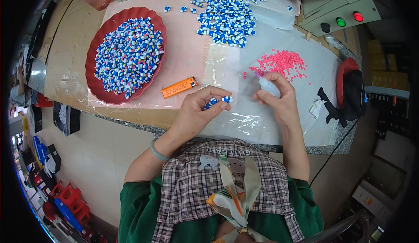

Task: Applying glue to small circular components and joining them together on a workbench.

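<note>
My left hand (pixel 194 113) is closed round a few small blue-and-white pieces (pixel 226 99), one of them pinched out between thumb and forefinger. In my right hand (pixel 286 99) is a small white squeeze bottle (pixel 269 87), its purple-pink tip pointing away from me. That tip is at the near left edge of a scatter of tiny bright pink pieces (pixel 283 63) on clear plastic sheeting. Just beyond my left hand, an orange lighter (pixel 179 87) lies on the table. The two hands are apart, with the bottle to the right of the pinched piece.
A red scalloped bowl (pixel 90 70) heaped with blue-and-white pieces stands at the left. More such pieces (pixel 231 22) are piled at the back. On the right are a metal box with buttons (pixel 345 18), a black-and-red bag (pixel 352 92) and a crumpled white tissue (pixel 317 108).
</note>
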